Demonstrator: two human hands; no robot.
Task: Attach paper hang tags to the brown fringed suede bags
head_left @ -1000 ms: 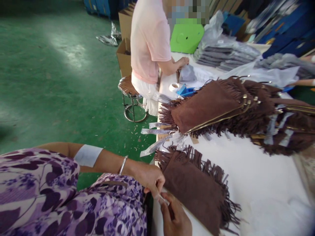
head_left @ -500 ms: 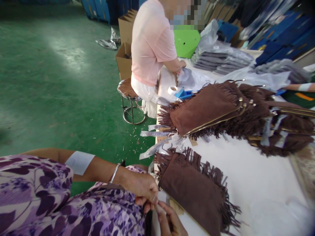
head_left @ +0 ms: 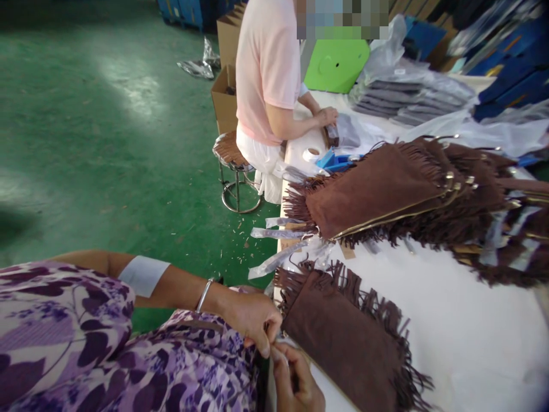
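My left hand [head_left: 255, 320], with a silver bangle at its wrist, is closed in a pinch beside the table's near edge. Fingertips almost touching it, my right hand [head_left: 298, 375] is also pinched closed at the bottom of the view. Whatever small thing lies between the fingers is too small to make out. Just right of both hands, a dark brown fringed suede bag [head_left: 343, 337] lies flat on the white table [head_left: 463, 320], a gold zip along its near edge.
A pile of brown fringed bags [head_left: 377, 189] lies farther up the table, near clear plastic strips [head_left: 274, 233], a tape roll [head_left: 311, 154] and a blue tape dispenser [head_left: 338, 160]. A co-worker in a pink shirt [head_left: 270, 74] sits on a stool [head_left: 234, 154] beside wrapped grey stacks [head_left: 398, 100].
The view has shifted slightly, moving the scene rightward. My hands stay together in their pinch. The co-worker's arms have moved, and a brown item now shows under their hand.
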